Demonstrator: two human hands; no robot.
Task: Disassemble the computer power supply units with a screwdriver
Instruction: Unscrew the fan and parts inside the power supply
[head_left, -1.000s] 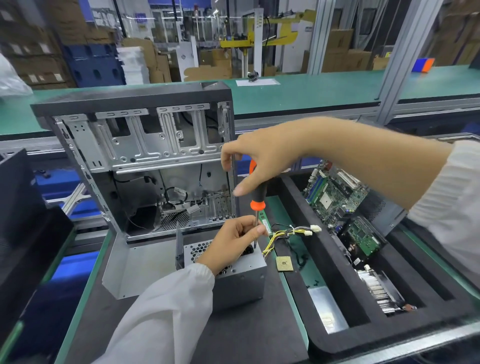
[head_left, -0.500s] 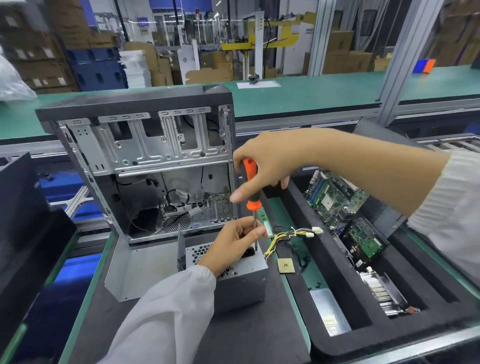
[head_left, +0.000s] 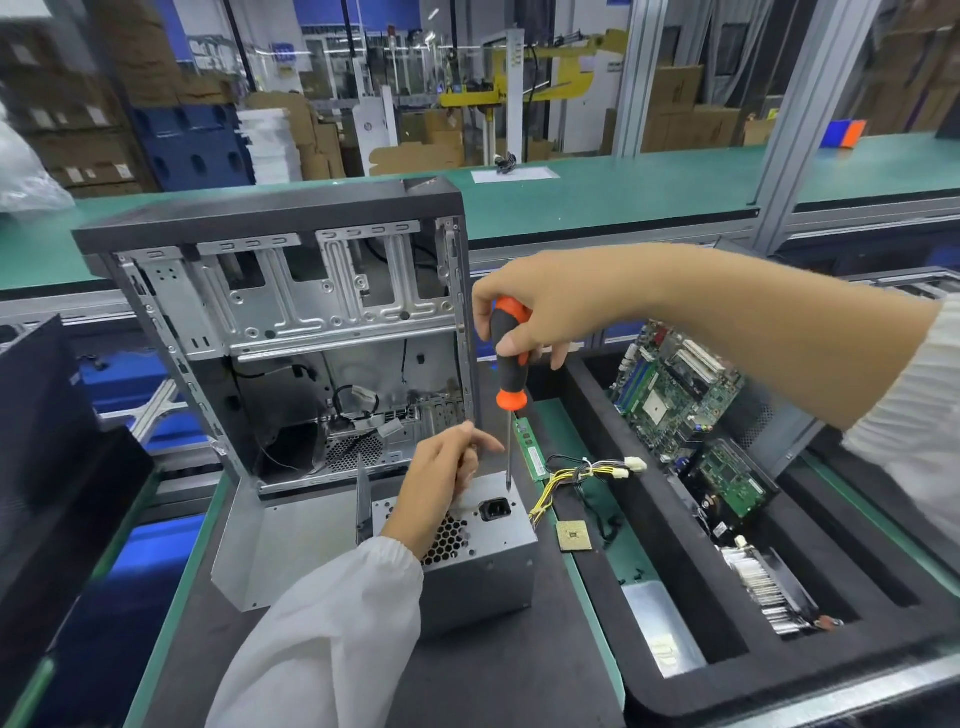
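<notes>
PSU (head_left: 478, 566) sits on the mat right in front of me, w/ the open PC case (head_left: 291, 332) standing just behind it. My left hand (head_left: 441, 478) rests on the PSU top; my right hand (head_left: 540, 317) is above it, holding the screwdriver (head_left: 509, 384) upright, tip on the PSU's far right corner. Cable bundle (head_left: 582, 475) and CPU chip (head_left: 573, 535) lie just right of the PSU. Tray (head_left: 675, 696) further right, w/ motherboard (head_left: 675, 395) in it.
</notes>
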